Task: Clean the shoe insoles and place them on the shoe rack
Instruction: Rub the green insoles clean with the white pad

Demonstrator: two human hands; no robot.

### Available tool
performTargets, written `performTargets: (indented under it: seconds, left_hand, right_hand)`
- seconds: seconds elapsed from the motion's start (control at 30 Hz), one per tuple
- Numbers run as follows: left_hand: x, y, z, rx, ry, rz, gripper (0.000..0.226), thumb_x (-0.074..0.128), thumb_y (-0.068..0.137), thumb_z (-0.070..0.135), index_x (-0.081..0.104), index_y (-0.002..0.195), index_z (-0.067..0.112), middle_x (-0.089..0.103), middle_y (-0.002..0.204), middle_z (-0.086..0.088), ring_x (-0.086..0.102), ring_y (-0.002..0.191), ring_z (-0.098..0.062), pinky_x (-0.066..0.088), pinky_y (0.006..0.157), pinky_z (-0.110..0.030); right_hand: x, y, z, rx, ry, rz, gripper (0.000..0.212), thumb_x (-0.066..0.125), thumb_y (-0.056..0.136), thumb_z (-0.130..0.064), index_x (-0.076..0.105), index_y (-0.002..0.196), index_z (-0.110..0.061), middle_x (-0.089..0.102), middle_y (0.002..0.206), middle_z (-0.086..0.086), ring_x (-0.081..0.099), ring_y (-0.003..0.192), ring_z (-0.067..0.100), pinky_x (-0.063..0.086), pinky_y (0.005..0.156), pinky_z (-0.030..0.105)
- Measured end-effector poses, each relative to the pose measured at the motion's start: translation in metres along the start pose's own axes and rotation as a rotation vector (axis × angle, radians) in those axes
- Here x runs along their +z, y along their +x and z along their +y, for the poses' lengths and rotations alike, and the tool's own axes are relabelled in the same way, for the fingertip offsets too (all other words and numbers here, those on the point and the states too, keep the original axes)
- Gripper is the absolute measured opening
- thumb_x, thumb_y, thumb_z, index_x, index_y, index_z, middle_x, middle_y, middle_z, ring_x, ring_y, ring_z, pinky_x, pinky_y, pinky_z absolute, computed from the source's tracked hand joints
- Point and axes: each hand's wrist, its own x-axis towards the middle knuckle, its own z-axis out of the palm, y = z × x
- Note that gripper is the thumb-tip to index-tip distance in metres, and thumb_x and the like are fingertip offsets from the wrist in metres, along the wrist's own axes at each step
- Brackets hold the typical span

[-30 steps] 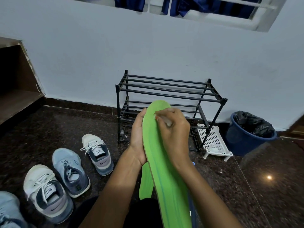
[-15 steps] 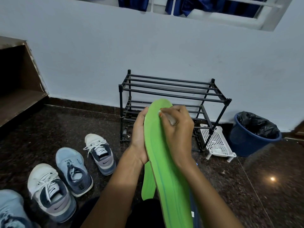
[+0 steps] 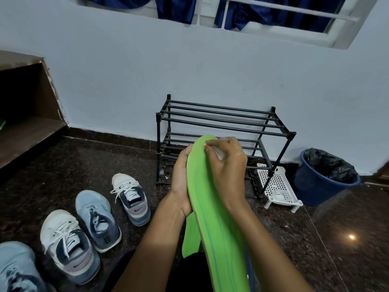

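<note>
A long green insole (image 3: 210,211) stands almost upright in front of me. My left hand (image 3: 181,182) grips its left edge from behind. My right hand (image 3: 226,171) is curled round a small white wipe or cloth (image 3: 219,153) and presses it against the toe end of the insole. A second green insole (image 3: 190,237) lies lower down, partly hidden behind the first one. The black metal shoe rack (image 3: 223,123) stands against the wall behind my hands, and its bars carry nothing.
Several sneakers (image 3: 132,199) sit on the dark floor at the left. A white perforated tray (image 3: 277,188) leans by the rack's right leg. A blue bin (image 3: 324,182) with a black liner stands at the right. Wooden steps (image 3: 27,127) rise at far left.
My right hand with the wipe has slid a little up toward the insole's toe end. The view has shifted slightly; my left hand keeps its grip.
</note>
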Motion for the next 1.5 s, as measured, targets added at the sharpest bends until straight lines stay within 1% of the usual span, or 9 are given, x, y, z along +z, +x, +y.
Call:
performTargets:
  seconds: [0.27,0.37,0.47,0.6,0.8,1.03,1.27,1.37,1.5]
  left_hand:
    - [-0.004,0.004,0.012,-0.007,-0.055,0.050,0.073,0.033,0.091,0.057,0.052,0.134,0.002,0.056,0.119,-0.014,0.040,0.120,-0.029,0.020,0.115,-0.046]
    - [-0.002,0.005,0.012,0.005,-0.025,0.025,0.071,0.035,0.088,0.055,0.058,0.127,0.000,0.058,0.126,-0.016,0.055,0.108,-0.024,0.045,0.094,-0.034]
    - [-0.002,0.007,0.010,0.050,0.037,0.017,0.049,0.046,0.081,0.047,0.073,0.086,0.007,0.068,0.079,-0.007,0.063,0.065,-0.015,0.051,0.060,-0.022]
    - [-0.005,0.010,0.009,0.036,0.000,-0.019,0.054,0.038,0.091,0.045,0.074,0.072,0.010,0.066,0.066,-0.003,0.063,0.056,-0.014,0.051,0.055,-0.019]
    - [-0.005,0.011,0.012,-0.028,-0.011,-0.001,0.073,0.032,0.087,0.056,0.058,0.126,0.000,0.058,0.129,-0.013,0.041,0.129,-0.031,0.023,0.114,-0.044]
    - [-0.003,0.011,0.008,0.040,-0.008,-0.042,0.044,0.047,0.079,0.046,0.074,0.075,0.012,0.066,0.069,-0.001,0.063,0.059,-0.013,0.050,0.058,-0.020]
    - [-0.006,0.013,0.012,-0.005,-0.013,0.008,0.072,0.029,0.090,0.057,0.061,0.123,0.001,0.059,0.116,-0.012,0.043,0.130,-0.031,0.025,0.116,-0.044]
    - [-0.004,0.011,0.010,0.043,0.007,-0.031,0.059,0.035,0.089,0.048,0.076,0.089,0.007,0.069,0.082,-0.006,0.067,0.079,-0.017,0.053,0.076,-0.026]
    - [0.001,0.008,0.008,0.047,0.025,-0.030,0.039,0.048,0.078,0.044,0.070,0.075,0.011,0.063,0.066,-0.001,0.060,0.056,-0.012,0.049,0.055,-0.019]
  right_hand:
    - [0.009,-0.029,-0.008,-0.014,0.038,-0.180,0.012,0.064,0.081,0.001,0.072,0.089,-0.005,0.054,0.088,-0.001,0.048,0.085,-0.010,0.034,0.077,0.004]
    - [0.006,-0.018,-0.004,-0.030,0.013,-0.121,0.010,0.065,0.080,0.002,0.071,0.085,-0.004,0.054,0.085,-0.001,0.050,0.081,-0.009,0.034,0.076,0.003]
    - [0.002,0.001,0.003,0.003,-0.013,-0.030,0.010,0.066,0.080,0.000,0.070,0.089,-0.003,0.059,0.086,0.000,0.053,0.080,-0.003,0.034,0.074,0.000]
    - [0.006,0.004,0.005,0.058,0.025,0.021,0.011,0.065,0.082,-0.004,0.069,0.093,-0.004,0.064,0.089,0.003,0.056,0.081,0.001,0.038,0.076,0.003]
    - [0.020,-0.023,-0.002,0.000,0.050,-0.087,0.012,0.065,0.079,0.001,0.072,0.085,-0.008,0.059,0.085,0.000,0.052,0.080,-0.007,0.034,0.076,0.003]
    - [0.010,0.006,0.005,0.002,0.008,0.041,0.009,0.064,0.082,0.001,0.070,0.088,-0.002,0.054,0.084,0.000,0.051,0.078,-0.006,0.033,0.073,0.001]
    - [0.019,-0.023,-0.002,0.008,0.065,-0.102,0.011,0.065,0.081,0.000,0.072,0.086,-0.007,0.057,0.084,-0.001,0.051,0.081,-0.010,0.032,0.075,0.001]
    - [0.015,-0.007,0.001,0.004,0.064,-0.048,0.010,0.064,0.082,-0.001,0.071,0.087,-0.006,0.057,0.085,0.001,0.051,0.081,-0.010,0.033,0.074,0.002]
    - [0.011,0.015,0.003,0.014,0.040,0.054,0.009,0.063,0.083,-0.001,0.069,0.088,-0.004,0.057,0.085,0.005,0.049,0.081,-0.012,0.034,0.074,0.002]
